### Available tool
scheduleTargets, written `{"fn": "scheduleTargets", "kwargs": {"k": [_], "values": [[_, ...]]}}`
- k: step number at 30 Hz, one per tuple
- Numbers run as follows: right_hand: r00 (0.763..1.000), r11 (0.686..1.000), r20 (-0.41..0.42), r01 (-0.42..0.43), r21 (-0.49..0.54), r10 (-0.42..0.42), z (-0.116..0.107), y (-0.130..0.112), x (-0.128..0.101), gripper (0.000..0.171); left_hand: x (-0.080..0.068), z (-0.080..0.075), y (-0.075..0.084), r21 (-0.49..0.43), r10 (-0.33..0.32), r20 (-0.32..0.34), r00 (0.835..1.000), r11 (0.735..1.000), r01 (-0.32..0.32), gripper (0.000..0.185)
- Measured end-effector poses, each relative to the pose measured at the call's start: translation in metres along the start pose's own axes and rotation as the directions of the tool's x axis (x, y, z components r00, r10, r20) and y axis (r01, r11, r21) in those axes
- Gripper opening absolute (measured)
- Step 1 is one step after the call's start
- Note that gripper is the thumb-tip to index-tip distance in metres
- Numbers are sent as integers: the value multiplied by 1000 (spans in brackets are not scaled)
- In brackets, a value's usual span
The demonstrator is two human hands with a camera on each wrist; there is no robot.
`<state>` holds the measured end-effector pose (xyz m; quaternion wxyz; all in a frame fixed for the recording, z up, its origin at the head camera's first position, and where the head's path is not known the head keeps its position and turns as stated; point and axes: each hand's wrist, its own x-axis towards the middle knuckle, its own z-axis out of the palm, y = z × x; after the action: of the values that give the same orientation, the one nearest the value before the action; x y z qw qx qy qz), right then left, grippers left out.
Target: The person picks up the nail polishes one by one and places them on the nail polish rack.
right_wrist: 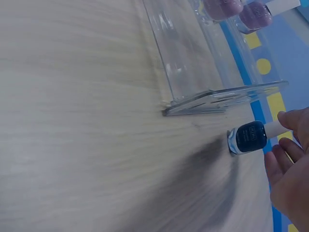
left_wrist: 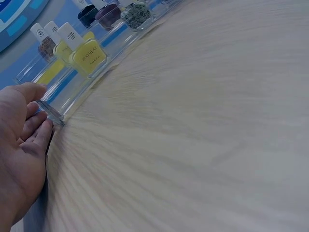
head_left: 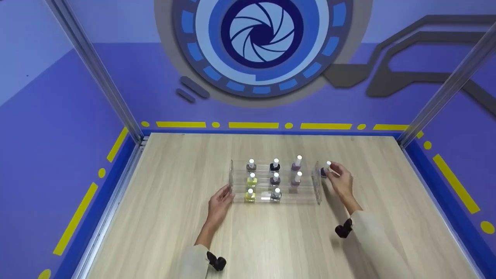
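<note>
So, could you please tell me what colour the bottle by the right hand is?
Dark blue bottle with a white cap, clearest in the right wrist view.

Light wood-grain table, blue border strip along its edges. Directly on it: a clear acrylic tiered rack near centre, and a dark blue nail polish bottle with a white cap standing on the tabletop just beside the rack's right end wall, apart from it.
</note>
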<state>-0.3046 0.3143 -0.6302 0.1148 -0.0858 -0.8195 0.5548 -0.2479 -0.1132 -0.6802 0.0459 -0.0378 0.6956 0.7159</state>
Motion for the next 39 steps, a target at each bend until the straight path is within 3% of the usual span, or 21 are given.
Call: {"fn": "scheduleTargets", "kwargs": {"k": [6, 14, 18, 25, 35, 39], "values": [[999, 999, -39, 30, -39, -32, 2, 3, 0, 35, 1, 2, -2, 5, 12, 28, 1000, 1000, -12, 51], [991, 996, -99, 81, -42, -85, 20, 5, 5, 29, -3, -7, 1, 18, 3, -29, 1000, 1000, -3, 50], [986, 991, -125, 95, -89, -106, 20, 7, 3, 25, -3, -7, 2, 14, -1, -9, 1000, 1000, 1, 51], [988, 986, -95, 112, -124, -124, 17, 11, -10, 25, -6, -8, 0, 10, 0, -6, 1000, 1000, 0, 51], [993, 987, -26, 113, -114, -116, -7, 13, -26, 28, -1, -4, 0, 22, 5, 2, 1000, 1000, -5, 50], [998, 994, -42, 52, -92, -56, -23, 15, -34, 28, -1, 0, -1, 30, -2, -1, 1000, 1000, 2, 49]]}}
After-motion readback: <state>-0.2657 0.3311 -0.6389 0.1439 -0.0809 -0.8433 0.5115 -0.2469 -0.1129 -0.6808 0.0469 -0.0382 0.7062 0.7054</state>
